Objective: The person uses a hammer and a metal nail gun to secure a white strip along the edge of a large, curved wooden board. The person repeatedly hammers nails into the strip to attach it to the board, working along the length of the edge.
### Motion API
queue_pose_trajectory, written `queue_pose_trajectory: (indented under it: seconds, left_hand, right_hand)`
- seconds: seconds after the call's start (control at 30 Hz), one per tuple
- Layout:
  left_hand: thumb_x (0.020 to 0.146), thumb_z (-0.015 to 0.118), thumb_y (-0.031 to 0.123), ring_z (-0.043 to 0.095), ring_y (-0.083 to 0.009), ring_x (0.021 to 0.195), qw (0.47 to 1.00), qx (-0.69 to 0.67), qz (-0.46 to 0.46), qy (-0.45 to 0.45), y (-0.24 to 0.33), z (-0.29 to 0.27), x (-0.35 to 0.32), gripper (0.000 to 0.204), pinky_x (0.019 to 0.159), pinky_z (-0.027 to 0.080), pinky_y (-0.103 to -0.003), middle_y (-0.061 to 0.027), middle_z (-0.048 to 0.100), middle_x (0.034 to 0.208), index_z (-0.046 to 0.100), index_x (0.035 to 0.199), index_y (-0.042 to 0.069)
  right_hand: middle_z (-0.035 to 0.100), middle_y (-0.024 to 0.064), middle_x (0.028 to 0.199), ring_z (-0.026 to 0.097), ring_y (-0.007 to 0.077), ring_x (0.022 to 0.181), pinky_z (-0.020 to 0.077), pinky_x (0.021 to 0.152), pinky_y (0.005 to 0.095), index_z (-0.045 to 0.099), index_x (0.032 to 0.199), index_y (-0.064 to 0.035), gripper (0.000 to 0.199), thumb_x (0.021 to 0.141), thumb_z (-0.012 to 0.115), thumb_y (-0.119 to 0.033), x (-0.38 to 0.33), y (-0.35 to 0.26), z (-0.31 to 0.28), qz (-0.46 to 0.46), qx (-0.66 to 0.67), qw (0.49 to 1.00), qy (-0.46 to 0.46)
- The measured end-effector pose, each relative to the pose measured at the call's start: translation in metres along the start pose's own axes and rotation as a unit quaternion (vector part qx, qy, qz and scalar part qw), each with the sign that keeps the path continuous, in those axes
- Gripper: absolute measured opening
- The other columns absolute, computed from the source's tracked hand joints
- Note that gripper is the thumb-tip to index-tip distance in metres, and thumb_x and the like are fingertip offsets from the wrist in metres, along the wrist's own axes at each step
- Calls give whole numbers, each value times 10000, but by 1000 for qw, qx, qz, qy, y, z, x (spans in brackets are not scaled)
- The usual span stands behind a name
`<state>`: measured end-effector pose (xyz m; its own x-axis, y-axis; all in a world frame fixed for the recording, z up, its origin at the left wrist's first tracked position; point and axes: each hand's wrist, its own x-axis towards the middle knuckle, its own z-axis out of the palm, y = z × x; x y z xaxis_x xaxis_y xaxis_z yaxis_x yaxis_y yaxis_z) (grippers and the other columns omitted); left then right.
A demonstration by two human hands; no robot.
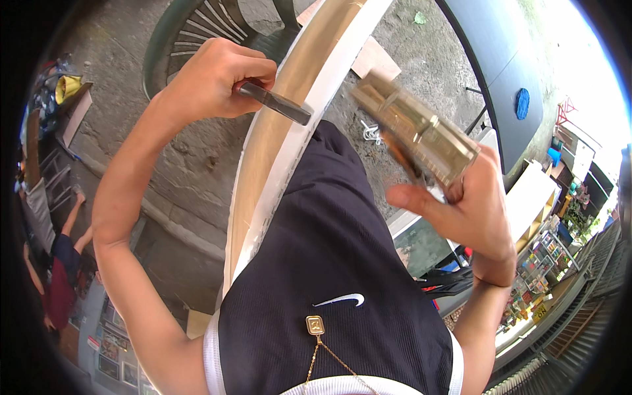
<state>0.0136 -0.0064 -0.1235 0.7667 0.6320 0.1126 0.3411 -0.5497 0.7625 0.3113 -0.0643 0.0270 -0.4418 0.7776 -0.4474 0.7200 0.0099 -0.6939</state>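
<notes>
My left hand is closed around a dark flat metal tool, its blunt end over the white edge of a long, curved frame. Brown wood-like material lines the frame's inside, and small marks run along its white edge. The frame lies across my lap, with one end toward my body. To the right of it, my right hand grips a boxy, shiny, brownish tool, smeared by motion. An orange and dark part shows beneath that tool. Its exact kind is unclear, and most of my right fingers are hidden behind it.
A dark green plastic chair stands ahead on the left. A dark table at the right bears a blue bundle. White cord and a flat board lie on the rough floor. Another person is at far left.
</notes>
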Motion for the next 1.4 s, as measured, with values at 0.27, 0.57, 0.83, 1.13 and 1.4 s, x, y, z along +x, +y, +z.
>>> queue_pose_trajectory:
  seconds: [0.27, 0.57, 0.83, 1.13, 1.4]
  left_hand:
    - [508, 688, -58, 548, -179, 521, 1000, -18, 0, 11, -3, 12, -1, 257, 450, 380, -279, -48, 561, 650, 596, 733, 27]
    - [528, 731, -52, 509, -203, 511, 999, -39, 6, 34, -5, 15, -3, 262, 458, 362, -302, -66, 516, 639, 582, 728, 26]
    - [544, 745, -47, 492, -196, 500, 998, -38, 4, 47, -4, 17, -5, 252, 459, 360, -301, -65, 507, 636, 578, 718, 29]
    - [559, 764, -34, 504, -198, 505, 998, -50, 4, 50, -3, 17, -5, 252, 459, 363, -300, -68, 516, 630, 569, 705, 30]
    - [543, 757, -34, 530, -214, 521, 998, -21, -22, 48, 5, 10, -9, 249, 468, 382, -310, -69, 539, 627, 588, 713, 34]
  right_hand:
    - [588, 146, 656, 569, 271, 502, 431, 494, 321, 641, 982, 35, 379, 707, 848, -122, 2, -17, -6, -22, -55, 995, -75]
    - [621, 137, 689, 615, 249, 530, 452, 504, 313, 641, 962, 44, 334, 705, 824, -64, 14, -31, -6, -11, -87, 993, -73]
    - [625, 123, 672, 622, 225, 523, 452, 498, 306, 632, 912, 28, 274, 712, 804, -46, 20, -35, -7, -10, -99, 991, -85]
    - [593, 177, 735, 620, 386, 634, 483, 562, 410, 530, 839, 31, 309, 676, 772, -73, 25, -29, -2, 66, -115, 981, -143]
    - [522, 68, 633, 461, 152, 580, 406, 581, 287, 598, 850, 19, 326, 829, 787, -246, 24, -43, -20, 105, -13, 993, -47]
